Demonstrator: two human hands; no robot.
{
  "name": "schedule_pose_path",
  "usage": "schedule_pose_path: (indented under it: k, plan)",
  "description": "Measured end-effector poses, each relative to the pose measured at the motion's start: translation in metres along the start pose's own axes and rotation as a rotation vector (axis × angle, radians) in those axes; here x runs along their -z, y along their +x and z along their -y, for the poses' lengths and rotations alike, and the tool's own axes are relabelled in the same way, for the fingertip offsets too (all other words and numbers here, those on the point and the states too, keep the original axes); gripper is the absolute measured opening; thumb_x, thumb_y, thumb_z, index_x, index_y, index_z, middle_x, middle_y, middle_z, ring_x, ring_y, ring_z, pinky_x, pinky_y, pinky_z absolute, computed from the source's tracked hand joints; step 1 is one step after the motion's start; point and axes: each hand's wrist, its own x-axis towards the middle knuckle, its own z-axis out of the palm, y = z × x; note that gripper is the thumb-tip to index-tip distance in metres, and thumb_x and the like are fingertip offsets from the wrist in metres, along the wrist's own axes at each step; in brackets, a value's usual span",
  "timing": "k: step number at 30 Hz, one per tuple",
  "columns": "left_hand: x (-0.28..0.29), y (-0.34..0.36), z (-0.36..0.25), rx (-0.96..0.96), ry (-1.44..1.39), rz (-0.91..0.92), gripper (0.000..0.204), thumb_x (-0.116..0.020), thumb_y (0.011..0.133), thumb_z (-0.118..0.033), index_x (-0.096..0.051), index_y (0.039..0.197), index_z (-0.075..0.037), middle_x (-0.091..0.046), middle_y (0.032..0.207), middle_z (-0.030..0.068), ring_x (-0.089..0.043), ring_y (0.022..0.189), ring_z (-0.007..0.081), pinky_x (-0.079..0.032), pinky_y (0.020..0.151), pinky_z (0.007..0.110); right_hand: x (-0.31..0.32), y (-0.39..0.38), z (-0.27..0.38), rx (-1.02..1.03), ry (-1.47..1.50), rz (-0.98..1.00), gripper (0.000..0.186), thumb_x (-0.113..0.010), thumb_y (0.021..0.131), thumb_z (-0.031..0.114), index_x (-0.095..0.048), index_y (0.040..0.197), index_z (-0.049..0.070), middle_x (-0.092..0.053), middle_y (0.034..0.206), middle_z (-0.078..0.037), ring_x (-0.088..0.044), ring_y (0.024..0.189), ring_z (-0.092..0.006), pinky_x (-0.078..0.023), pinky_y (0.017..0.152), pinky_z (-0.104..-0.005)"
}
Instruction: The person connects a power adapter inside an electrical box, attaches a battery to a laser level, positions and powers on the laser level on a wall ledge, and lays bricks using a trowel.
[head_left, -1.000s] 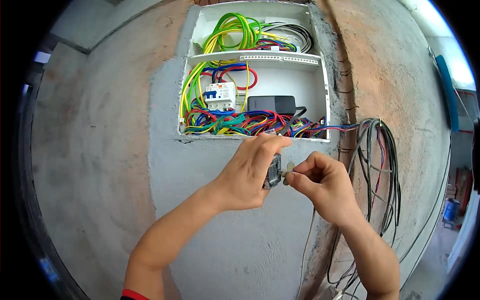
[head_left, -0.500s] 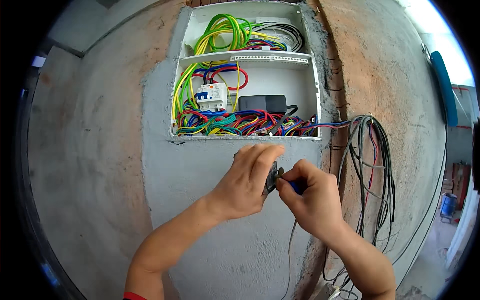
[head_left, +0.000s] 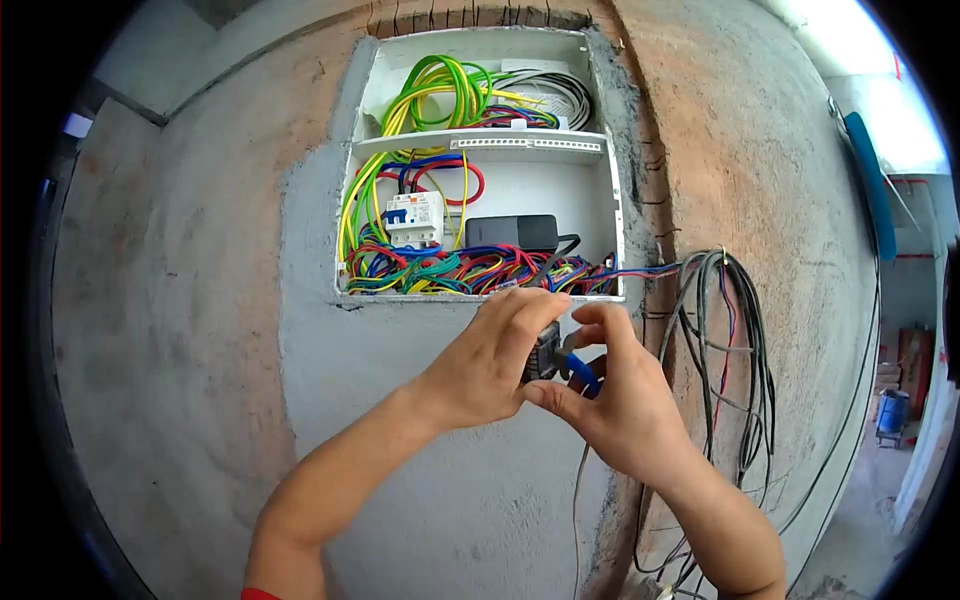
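Just below the open wall box, my left hand (head_left: 490, 355) is closed around a small dark block with a ribbed side (head_left: 541, 360). Its fingers cover much of the block, so its kind is unclear. Facing it from the right is my right hand (head_left: 625, 405), thumb and forefinger bent apart around a small blue-handled tool with a grey metal end (head_left: 582, 371). That metal end lies beside the block; whether they touch I cannot tell. The right thumb tip is close to the block's lower edge. A thin grey cord (head_left: 576, 510) hangs below the hands.
The white wall box (head_left: 612, 190) holds a breaker (head_left: 414, 219), a black power-bank-like case (head_left: 510, 234), a terminal strip (head_left: 530, 144) and bundled coloured wires (head_left: 450, 272). Coiled dark cables (head_left: 762, 350) hang at the right. A blue barrel (head_left: 893, 412) stands in the far right background.
The right thumb and forefinger have spread from their pinch, showing more of the blue tool. The left hand keeps its hold. The wall box sits slightly lower in view.
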Motion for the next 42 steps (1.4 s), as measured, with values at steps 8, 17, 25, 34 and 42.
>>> schedule_pose_path:
  k: [8, 17, 25, 34, 42]
  plan:
    - [0.001, 0.06, 0.041, 0.03, 0.189, -0.053, 0.07, -0.073, 0.065, -0.002, -0.045, 0.129, -0.007, -0.056, 0.122, 0.0103, -0.057, 0.106, 0.0321, -0.045, 0.091, 0.042, 0.028, 0.055, -0.028, -0.159, 0.167, 0.052, 0.07, -0.078, 0.075, 0.02, -0.039, 0.13, 0.0, -0.063, 0.1, -0.017, -0.065, 0.084, -0.0227, -0.052, 0.076, -0.0337]
    - [-0.027, 0.085, 0.09, 0.009, 0.256, -0.001, 0.077, -0.077, 0.068, -0.014, -0.036, 0.133, -0.008, -0.049, 0.13, 0.0162, -0.056, 0.109, 0.0368, -0.052, 0.085, 0.041, 0.038, 0.127, -0.051, -0.153, -0.003, -0.012, 0.063, -0.073, 0.074, 0.03, -0.051, 0.126, 0.003, -0.067, 0.091, -0.019, -0.066, 0.082, -0.0255, -0.052, 0.074, -0.035]
    - [-0.034, 0.103, 0.108, 0.046, 0.237, 0.035, 0.081, -0.08, 0.064, -0.017, -0.035, 0.131, -0.009, -0.051, 0.125, 0.0168, -0.056, 0.106, 0.0385, -0.051, 0.085, 0.042, 0.046, 0.184, -0.057, -0.208, -0.303, 0.006, 0.041, -0.07, 0.072, 0.031, -0.066, 0.093, -0.005, -0.068, 0.075, -0.021, -0.069, 0.072, -0.03, -0.054, 0.067, -0.0388]
    - [-0.009, 0.08, 0.15, 0.622, 0.348, 0.474, 0.057, -0.077, 0.071, -0.022, -0.056, 0.119, 0.001, -0.057, 0.12, 0.0194, -0.055, 0.113, 0.0321, -0.045, 0.096, 0.037, -0.005, 0.169, -0.043, -0.15, -0.957, -0.077, 0.014, -0.053, 0.083, 0.011, -0.059, 0.092, 0.002, -0.068, 0.091, -0.02, -0.067, 0.087, -0.0359, -0.054, 0.075, -0.0419]
    - [0.0, 0.089, 0.149, 0.863, 0.269, 0.645, 0.057, -0.078, 0.067, -0.043, -0.068, 0.1, 0.003, -0.067, 0.102, 0.0201, -0.065, 0.094, 0.0328, -0.052, 0.082, 0.039, -0.028, 0.159, -0.071, -0.133, -1.186, -0.052, 0.013, -0.051, 0.086, 0.013, -0.062, 0.091, 0.007, -0.07, 0.09, -0.012, -0.068, 0.089, -0.031, -0.054, 0.073, -0.0377]
